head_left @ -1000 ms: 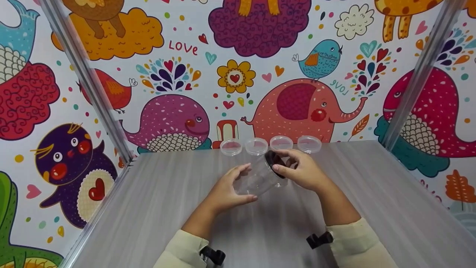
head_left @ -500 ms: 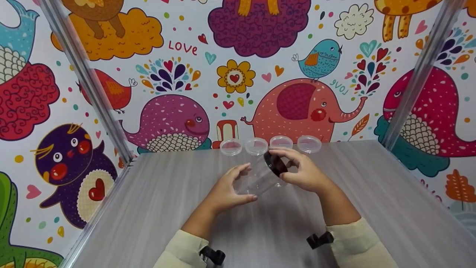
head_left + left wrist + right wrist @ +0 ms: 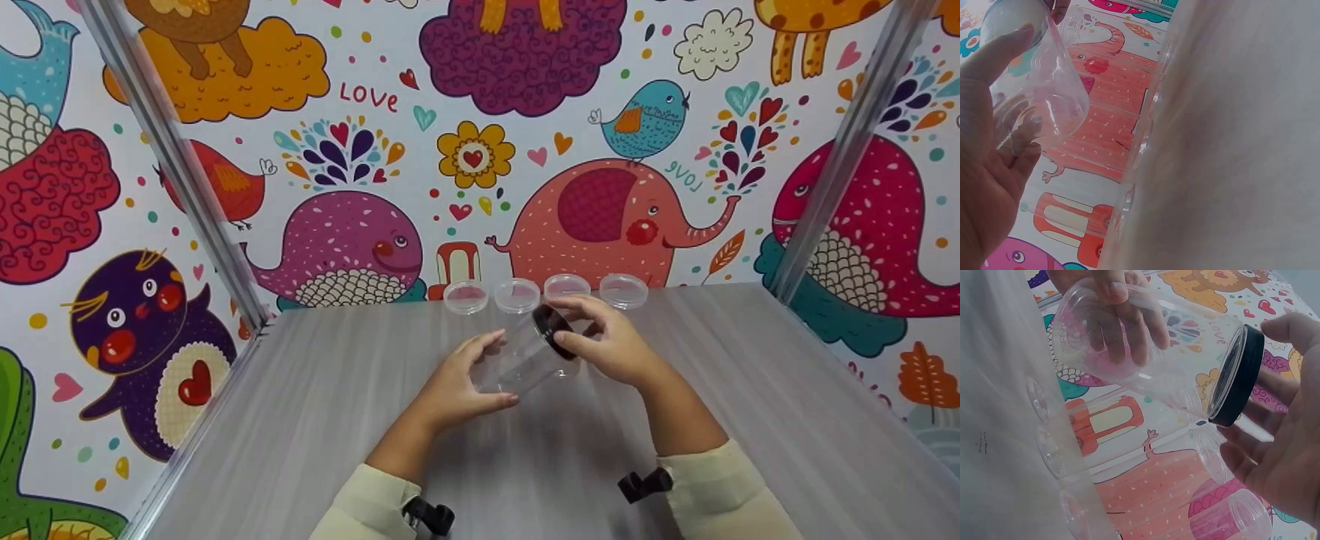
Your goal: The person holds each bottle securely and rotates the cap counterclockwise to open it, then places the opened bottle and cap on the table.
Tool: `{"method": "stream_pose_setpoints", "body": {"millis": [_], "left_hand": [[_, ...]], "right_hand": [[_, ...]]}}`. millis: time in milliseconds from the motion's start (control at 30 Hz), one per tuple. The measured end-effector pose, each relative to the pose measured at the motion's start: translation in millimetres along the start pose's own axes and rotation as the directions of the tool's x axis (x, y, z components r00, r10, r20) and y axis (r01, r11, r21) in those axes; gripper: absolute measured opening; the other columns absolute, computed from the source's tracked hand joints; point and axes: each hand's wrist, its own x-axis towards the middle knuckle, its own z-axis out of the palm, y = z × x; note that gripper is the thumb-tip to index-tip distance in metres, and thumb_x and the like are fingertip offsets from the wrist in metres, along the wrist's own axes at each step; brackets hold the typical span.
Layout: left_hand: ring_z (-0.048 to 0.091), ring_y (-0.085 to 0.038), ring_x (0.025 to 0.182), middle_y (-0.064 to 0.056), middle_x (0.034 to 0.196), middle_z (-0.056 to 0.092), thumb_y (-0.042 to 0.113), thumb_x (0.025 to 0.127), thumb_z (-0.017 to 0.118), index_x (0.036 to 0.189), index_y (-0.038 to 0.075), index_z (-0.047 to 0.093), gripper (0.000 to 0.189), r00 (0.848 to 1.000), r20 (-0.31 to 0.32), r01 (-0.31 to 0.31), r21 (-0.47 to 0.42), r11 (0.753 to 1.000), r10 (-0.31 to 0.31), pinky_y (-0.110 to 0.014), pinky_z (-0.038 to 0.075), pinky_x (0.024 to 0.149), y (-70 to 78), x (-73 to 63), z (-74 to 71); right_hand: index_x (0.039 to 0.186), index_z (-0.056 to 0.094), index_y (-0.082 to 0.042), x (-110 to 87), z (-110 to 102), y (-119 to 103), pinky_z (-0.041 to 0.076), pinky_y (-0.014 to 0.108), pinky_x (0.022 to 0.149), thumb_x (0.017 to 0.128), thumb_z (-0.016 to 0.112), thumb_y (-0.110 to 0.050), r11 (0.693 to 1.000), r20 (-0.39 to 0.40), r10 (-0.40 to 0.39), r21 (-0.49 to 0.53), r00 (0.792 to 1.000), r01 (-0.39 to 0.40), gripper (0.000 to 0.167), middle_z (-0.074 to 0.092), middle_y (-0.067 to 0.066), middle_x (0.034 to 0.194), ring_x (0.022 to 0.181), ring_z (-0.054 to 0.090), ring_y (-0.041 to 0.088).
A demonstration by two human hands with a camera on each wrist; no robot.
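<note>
Over grey tabletop [image 3: 315, 420] tilts a clear jar [image 3: 1185, 368] — left hand [image 3: 456, 381] gripping it, right hand [image 3: 616, 343] pinching its black lid [image 3: 1241, 377].

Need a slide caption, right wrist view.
Left hand holds a tilted clear jar, right hand at its black lid, more clear jars behind.

You are wearing a pale cream left sleeve [image 3: 358, 506] and matching right sleeve [image 3: 724, 495], leaving your left hand [image 3: 454, 384] and right hand [image 3: 613, 349] bare. At the cuffs [image 3: 401, 484] you are sporting a stubby black left fitting [image 3: 441, 519] and a similar right fitting [image 3: 636, 487].
</note>
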Motion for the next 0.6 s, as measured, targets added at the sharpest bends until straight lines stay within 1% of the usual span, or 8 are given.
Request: {"method": "stream_pose_setpoints", "body": {"millis": [67, 133, 233, 367, 533, 600], "left_hand": [[0.06, -0.022, 0.139, 0.01, 0.151, 0.061, 0.054, 0.075, 0.094, 0.156, 0.04, 0.049, 0.094, 1.0, 0.0, 0.001, 0.006, 1.0, -0.001, -0.05, 0.054, 0.116, -0.2, -0.1, 0.2], [0.06, -0.021, 0.139, 0.01, 0.152, 0.061, 0.054, 0.075, 0.094, 0.156, 0.04, 0.049, 0.094, 1.0, 0.0, -0.001, 0.011, 1.0, 0.001, -0.05, 0.054, 0.116, -0.1, -0.2, 0.4], [0.06, -0.02, 0.139, 0.009, 0.152, 0.061, 0.054, 0.075, 0.094, 0.157, 0.039, 0.049, 0.094, 1.0, -0.001, -0.006, 0.008, 1.0, 0.006, -0.052, 0.053, 0.116, 0.5, -0.8, 0.2], [0.06, -0.021, 0.139, 0.008, 0.152, 0.061, 0.053, 0.075, 0.094, 0.157, 0.04, 0.049, 0.094, 1.0, -0.003, -0.011, 0.006, 1.0, 0.011, -0.053, 0.054, 0.116, 1.3, -1.5, -0.2], [0.06, -0.021, 0.139, 0.009, 0.152, 0.061, 0.054, 0.075, 0.094, 0.157, 0.04, 0.049, 0.095, 1.0, -0.003, -0.007, 0.006, 1.0, 0.007, -0.051, 0.054, 0.116, 0.8, -1.1, 0.0], [0.06, -0.023, 0.14, 0.007, 0.152, 0.061, 0.05, 0.076, 0.095, 0.156, 0.039, 0.049, 0.094, 1.0, -0.001, -0.002, -0.001, 1.0, 0.002, -0.051, 0.053, 0.117, 0.2, -0.6, 0.2]], "right_hand": [[0.149, 0.063, -0.022, 0.2, 0.0, -0.3, 0.06, 0.032, 0.086, 0.1, 0.074, -0.036, 0.999, 0.0, 0.052, -0.014, 0.999, -0.052, 0.052, 0.067, 0.007, 0.141, 0.117, 0.065, 0.027], [0.149, 0.063, -0.022, 0.2, 0.1, -0.3, 0.061, 0.031, 0.08, 0.099, 0.074, -0.04, 0.995, 0.006, 0.093, -0.026, 0.996, -0.093, 0.054, 0.067, 0.01, 0.141, 0.111, 0.065, 0.027], [0.148, 0.064, -0.021, 0.7, 0.7, 1.0, 0.061, 0.031, 0.076, 0.098, 0.075, -0.043, 0.991, 0.006, 0.128, -0.046, 0.992, -0.128, 0.056, 0.067, 0.012, 0.138, 0.106, 0.063, 0.027], [0.148, 0.064, -0.021, 0.5, 1.1, 2.7, 0.06, 0.031, 0.075, 0.096, 0.078, -0.042, 0.991, 0.008, 0.122, -0.047, 0.992, -0.122, 0.058, 0.068, 0.012, 0.133, 0.105, 0.063, 0.026], [0.148, 0.064, -0.023, 0.3, 0.1, 2.9, 0.059, 0.034, 0.084, 0.096, 0.079, -0.036, 0.997, 0.023, 0.064, -0.044, 0.998, -0.063, 0.056, 0.069, 0.01, 0.132, 0.11, 0.064, 0.028], [0.148, 0.065, -0.024, 0.2, -0.5, 2.0, 0.059, 0.033, 0.086, 0.095, 0.079, -0.032, 0.999, 0.035, 0.038, -0.027, 0.999, -0.037, 0.055, 0.069, 0.009, 0.133, 0.113, 0.063, 0.03]]}}
